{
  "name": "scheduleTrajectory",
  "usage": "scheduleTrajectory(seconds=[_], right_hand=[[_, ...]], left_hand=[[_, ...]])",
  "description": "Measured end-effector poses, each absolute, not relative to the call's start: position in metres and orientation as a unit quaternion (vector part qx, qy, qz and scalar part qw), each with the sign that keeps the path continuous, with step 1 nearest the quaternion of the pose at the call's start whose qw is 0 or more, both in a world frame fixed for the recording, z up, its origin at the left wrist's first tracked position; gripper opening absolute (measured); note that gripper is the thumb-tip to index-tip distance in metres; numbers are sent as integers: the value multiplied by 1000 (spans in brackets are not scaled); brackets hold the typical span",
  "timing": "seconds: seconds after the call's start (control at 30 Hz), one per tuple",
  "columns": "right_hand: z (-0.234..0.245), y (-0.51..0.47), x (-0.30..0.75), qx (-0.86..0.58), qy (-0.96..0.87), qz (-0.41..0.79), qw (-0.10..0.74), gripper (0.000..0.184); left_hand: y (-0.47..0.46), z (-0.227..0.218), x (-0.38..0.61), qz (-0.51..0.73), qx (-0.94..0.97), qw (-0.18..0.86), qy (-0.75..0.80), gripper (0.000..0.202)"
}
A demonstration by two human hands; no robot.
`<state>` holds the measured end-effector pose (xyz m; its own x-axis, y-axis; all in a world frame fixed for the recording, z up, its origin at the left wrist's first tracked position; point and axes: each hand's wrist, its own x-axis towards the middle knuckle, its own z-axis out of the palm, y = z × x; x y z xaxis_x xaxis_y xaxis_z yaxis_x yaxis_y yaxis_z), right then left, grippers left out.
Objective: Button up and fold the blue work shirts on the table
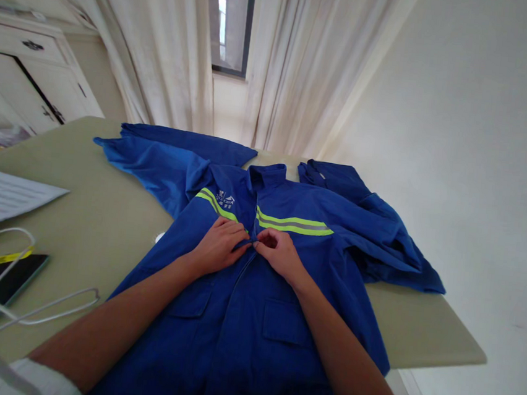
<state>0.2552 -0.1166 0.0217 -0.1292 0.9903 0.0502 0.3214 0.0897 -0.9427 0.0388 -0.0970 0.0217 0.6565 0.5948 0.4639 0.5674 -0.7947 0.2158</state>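
Note:
A blue work jacket (251,320) with yellow-green reflective stripes lies face up on the table, its collar at the far end and its sleeves spread to both sides. At the middle of the chest, just under the stripes, my left hand (222,243) pinches the edge of the front placket. My right hand (281,255) meets it there, thumb and forefinger closed on the same placket. The fingertips of both hands nearly touch. Whatever fastener may be between them is hidden. Below the hands the front seam runs down between two flap pockets.
Folded dark blue garments (335,174) lie beyond the jacket at right, another dark blue garment (189,141) at left. On the left of the table (104,207) are paper sheets (7,194), a phone (3,290) and a white cable (46,319). A wall (479,181) stands at right.

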Motion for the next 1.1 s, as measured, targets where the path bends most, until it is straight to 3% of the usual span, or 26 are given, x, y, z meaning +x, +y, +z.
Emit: scheduleTrajectory(seconds=[0.47, 0.7, 0.9, 1.1], right_hand=[[29, -126, 249, -543, -652, 335, 410, 7], [26, -128, 249, -524, -688, 259, 430, 12], [24, -122, 254, -513, -662, 359, 412, 14], [29, -128, 247, -532, -656, 342, 412, 17]], left_hand=[[-91, 19, 34, 292, 903, 98, 299, 17], [-91, 23, 33, 287, 906, 96, 296, 17], [-94, 22, 35, 277, 903, 64, 322, 18], [-97, 24, 37, 262, 910, 25, 321, 19]])
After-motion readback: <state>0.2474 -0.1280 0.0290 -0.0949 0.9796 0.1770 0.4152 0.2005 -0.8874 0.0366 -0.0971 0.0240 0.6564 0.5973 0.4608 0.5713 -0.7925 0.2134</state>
